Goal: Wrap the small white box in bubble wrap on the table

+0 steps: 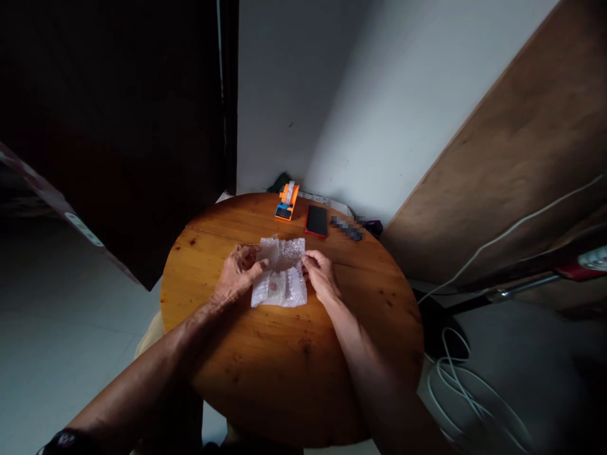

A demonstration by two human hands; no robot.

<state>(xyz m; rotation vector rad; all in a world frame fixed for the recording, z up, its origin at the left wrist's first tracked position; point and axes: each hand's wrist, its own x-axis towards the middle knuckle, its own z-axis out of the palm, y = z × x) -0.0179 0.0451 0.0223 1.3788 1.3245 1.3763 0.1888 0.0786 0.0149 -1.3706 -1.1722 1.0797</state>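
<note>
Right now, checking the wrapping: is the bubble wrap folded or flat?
Partly folded: bubble wrap crumpled at its far edge, left hand and right hand gripping sides.

A round wooden worktop (294,354) stands near a white wall. In the middle lies a sheet of bubble wrap (281,278), folded over something small and brownish. The left hand (237,273) holds the left edge of the bubble wrap. The right hand (321,275) pinches the right edge with its fingers (308,258). At the far side of the worktop sit an orange tape holder (287,202) and, just beside it, a dark phone (317,220) with a red rim. White cables (462,385) lie on the floor to the right.
</note>
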